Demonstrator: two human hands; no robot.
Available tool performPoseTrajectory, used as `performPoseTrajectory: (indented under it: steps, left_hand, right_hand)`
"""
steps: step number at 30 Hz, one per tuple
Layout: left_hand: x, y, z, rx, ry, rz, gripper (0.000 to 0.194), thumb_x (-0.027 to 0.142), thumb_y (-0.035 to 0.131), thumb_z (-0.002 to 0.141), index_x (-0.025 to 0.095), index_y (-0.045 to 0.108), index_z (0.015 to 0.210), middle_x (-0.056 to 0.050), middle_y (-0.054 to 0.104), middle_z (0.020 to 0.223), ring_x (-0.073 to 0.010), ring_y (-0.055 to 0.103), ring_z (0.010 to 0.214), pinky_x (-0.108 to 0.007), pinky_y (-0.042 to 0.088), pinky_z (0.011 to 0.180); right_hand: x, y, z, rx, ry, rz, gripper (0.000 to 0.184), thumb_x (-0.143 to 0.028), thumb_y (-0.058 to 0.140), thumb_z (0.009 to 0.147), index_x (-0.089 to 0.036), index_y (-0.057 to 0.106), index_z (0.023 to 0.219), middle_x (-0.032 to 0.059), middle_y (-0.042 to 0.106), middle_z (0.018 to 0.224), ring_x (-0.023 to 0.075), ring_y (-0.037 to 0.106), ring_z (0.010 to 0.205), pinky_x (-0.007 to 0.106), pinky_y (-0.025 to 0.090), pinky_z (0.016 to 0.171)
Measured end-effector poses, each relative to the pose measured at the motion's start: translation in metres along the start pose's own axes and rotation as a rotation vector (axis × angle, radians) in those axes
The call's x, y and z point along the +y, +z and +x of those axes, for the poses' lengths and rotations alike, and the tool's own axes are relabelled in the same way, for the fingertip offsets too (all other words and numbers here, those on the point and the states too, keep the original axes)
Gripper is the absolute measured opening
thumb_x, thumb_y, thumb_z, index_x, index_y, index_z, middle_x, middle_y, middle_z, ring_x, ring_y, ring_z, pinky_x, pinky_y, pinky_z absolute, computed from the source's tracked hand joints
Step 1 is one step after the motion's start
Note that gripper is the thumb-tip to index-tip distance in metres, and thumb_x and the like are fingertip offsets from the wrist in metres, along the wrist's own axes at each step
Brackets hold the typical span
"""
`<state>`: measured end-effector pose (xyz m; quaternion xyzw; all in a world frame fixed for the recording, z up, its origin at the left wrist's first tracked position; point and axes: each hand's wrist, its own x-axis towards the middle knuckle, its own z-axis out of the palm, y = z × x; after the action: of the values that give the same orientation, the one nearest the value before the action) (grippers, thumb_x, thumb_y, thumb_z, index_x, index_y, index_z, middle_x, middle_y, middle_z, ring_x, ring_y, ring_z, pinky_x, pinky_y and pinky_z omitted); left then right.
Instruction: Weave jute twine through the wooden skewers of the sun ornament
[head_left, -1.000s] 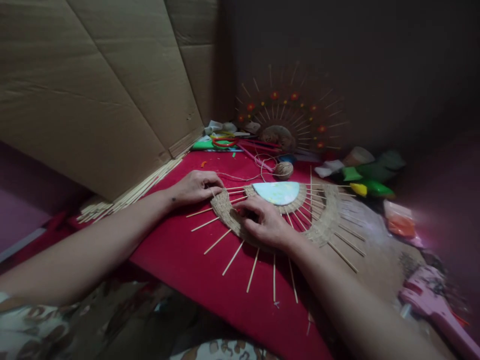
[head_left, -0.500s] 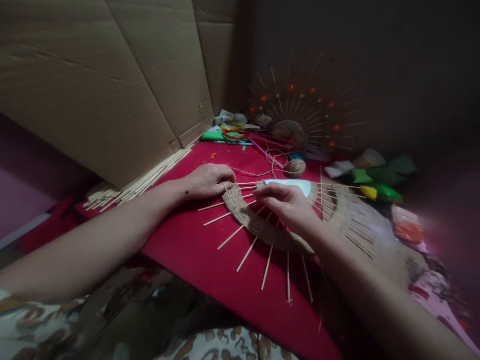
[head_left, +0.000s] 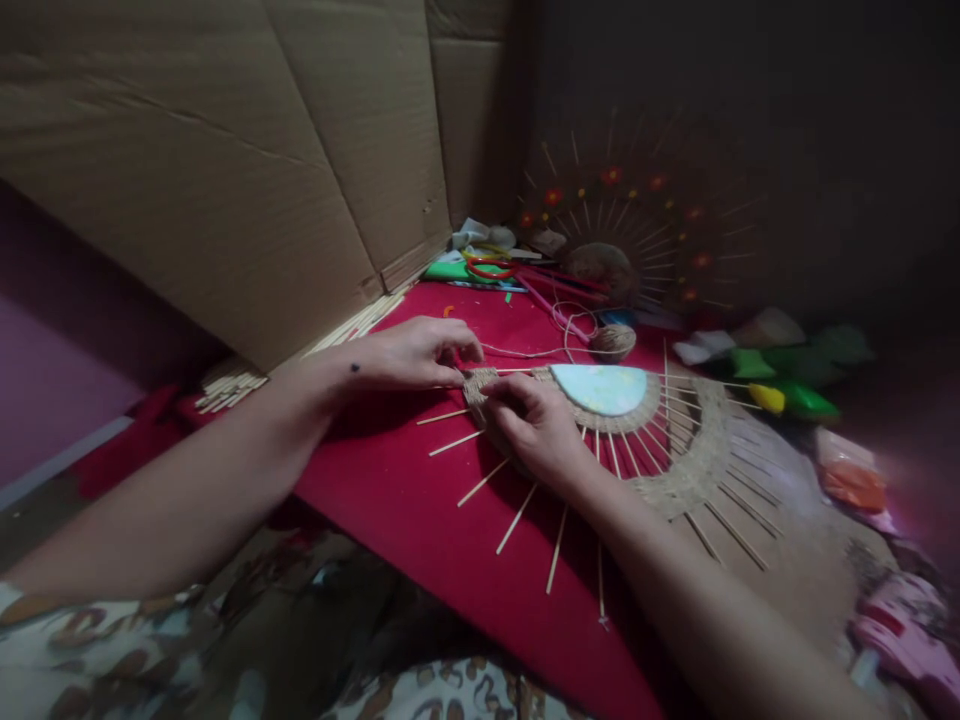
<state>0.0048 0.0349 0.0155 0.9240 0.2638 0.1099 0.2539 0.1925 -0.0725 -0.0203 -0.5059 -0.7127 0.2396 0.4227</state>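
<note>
1. The woven stick fan (head_left: pixel 709 450) lies on the red top (head_left: pixel 420 500).
2. Left hand (head_left: pixel 427 352): bent fingers at its edge; can't tell if pinching.
3. Right hand (head_left: pixel 541 428): curled there too, can't tell if pinching; it blocks some weaving.
4. A string ball (head_left: pixel 613 342) sits behind.

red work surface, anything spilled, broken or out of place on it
No spill or break stands out. On the red work surface, a small orange scrap and small green scrap lie loose beyond the left hand, looking like stray offcuts.
</note>
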Motion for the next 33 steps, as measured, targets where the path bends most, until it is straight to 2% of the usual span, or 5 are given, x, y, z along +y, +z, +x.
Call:
performPoseTrajectory:
  steps: [5, 10, 14, 24, 33]
  left_hand:
    - [-0.009, -0.015, -0.02, -0.088, 0.018, -0.102, 0.021, 0.039, 0.061, 0.079, 0.019, 0.068, 0.078, -0.002, 0.06, 0.084, -0.0129, 0.056, 0.077, -0.022, 0.043, 0.071]
    - [-0.011, -0.016, -0.029, -0.128, -0.017, -0.106, 0.022, 0.04, 0.06, 0.079, 0.021, 0.069, 0.071, -0.001, 0.06, 0.078, -0.0131, 0.056, 0.073, -0.023, 0.043, 0.069]
    - [-0.009, -0.017, -0.033, -0.242, -0.022, -0.128, 0.028, 0.043, 0.059, 0.08, 0.02, 0.066, 0.066, -0.001, 0.058, 0.075, -0.0129, 0.055, 0.07, -0.023, 0.043, 0.066]
    - [-0.002, -0.024, -0.038, -0.418, 0.033, -0.113, 0.024, 0.033, 0.059, 0.084, 0.018, 0.068, 0.067, -0.001, 0.061, 0.074, -0.0121, 0.056, 0.072, -0.019, 0.043, 0.069]
    - [-0.008, -0.017, -0.041, -0.319, -0.052, 0.048, 0.017, 0.026, 0.055, 0.081, 0.017, 0.061, 0.068, 0.002, 0.058, 0.065, -0.0108, 0.052, 0.06, -0.021, 0.037, 0.056]
  right_hand:
    - [-0.007, 0.001, 0.005, -0.167, -0.106, -0.261, 0.011, -0.018, 0.055, 0.087, -0.019, 0.066, 0.088, 0.0049, 0.064, 0.09, 0.0145, 0.059, 0.079, 0.027, 0.046, 0.071]
    - [-0.023, 0.01, 0.011, -0.417, -0.156, -0.776, 0.019, -0.019, 0.046, 0.093, -0.017, 0.065, 0.095, 0.013, 0.062, 0.1, 0.0254, 0.056, 0.092, 0.03, 0.041, 0.058]
    - [-0.03, 0.015, 0.011, -0.514, -0.24, -0.93, 0.03, -0.012, 0.033, 0.095, -0.011, 0.062, 0.104, 0.0192, 0.06, 0.103, 0.0313, 0.053, 0.098, 0.032, 0.041, 0.053]
    - [-0.031, 0.016, 0.005, -0.461, -0.272, -1.026, 0.029, -0.013, 0.031, 0.097, -0.013, 0.059, 0.1, 0.0157, 0.06, 0.107, 0.0272, 0.054, 0.097, 0.03, 0.046, 0.055]
    - [-0.024, 0.016, 0.003, -0.396, -0.309, -1.016, 0.028, -0.013, 0.031, 0.097, -0.014, 0.058, 0.097, 0.0147, 0.06, 0.103, 0.0251, 0.053, 0.096, 0.028, 0.043, 0.055]
